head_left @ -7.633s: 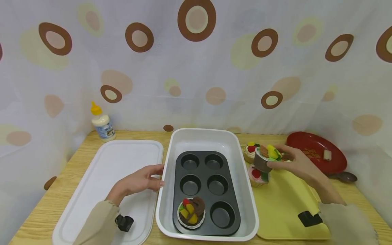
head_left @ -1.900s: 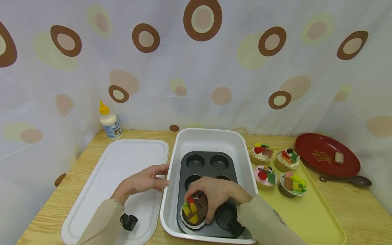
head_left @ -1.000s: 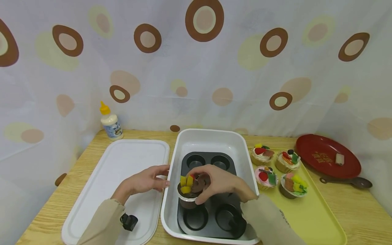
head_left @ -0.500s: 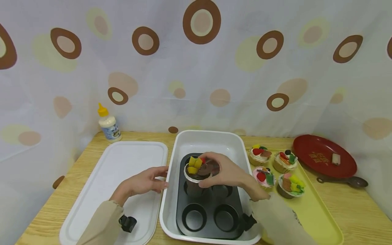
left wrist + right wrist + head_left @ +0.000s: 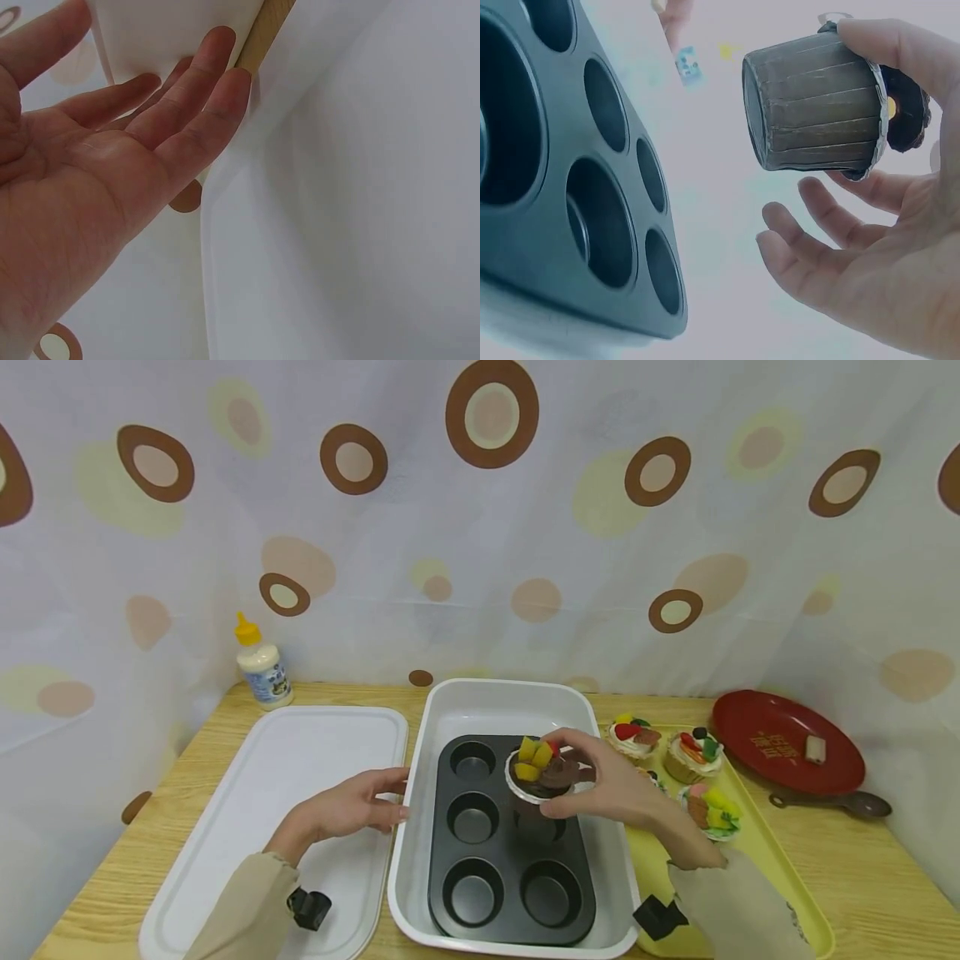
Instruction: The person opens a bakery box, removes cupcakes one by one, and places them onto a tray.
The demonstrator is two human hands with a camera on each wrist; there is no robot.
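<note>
My right hand pinches a chocolate cupcake by its rim, thumb on the near side. Yellow chunks, a red piece and a brown swirl top it. It is upright above the right-hand cups of a dark muffin tin. In the right wrist view the pleated brown cupcake wrapper shows well apart from the tin, the other fingers loosely bent below. The tin lies inside a white tub, its cups bare where they show. My left hand rests its fingertips at the tub's left rim, fingers loose.
To the left lies a white tray, with a yellow-capped bottle behind it. On the right, a yellow tray bears several cupcakes. Beyond it are a red plate with a small pale block and a dark spoon.
Earlier, my right hand put a cupcake onto the yellow tray. It then lifted the chocolate cupcake from the near-left cup and carried it away from me and rightward. My left hand stayed put.
</note>
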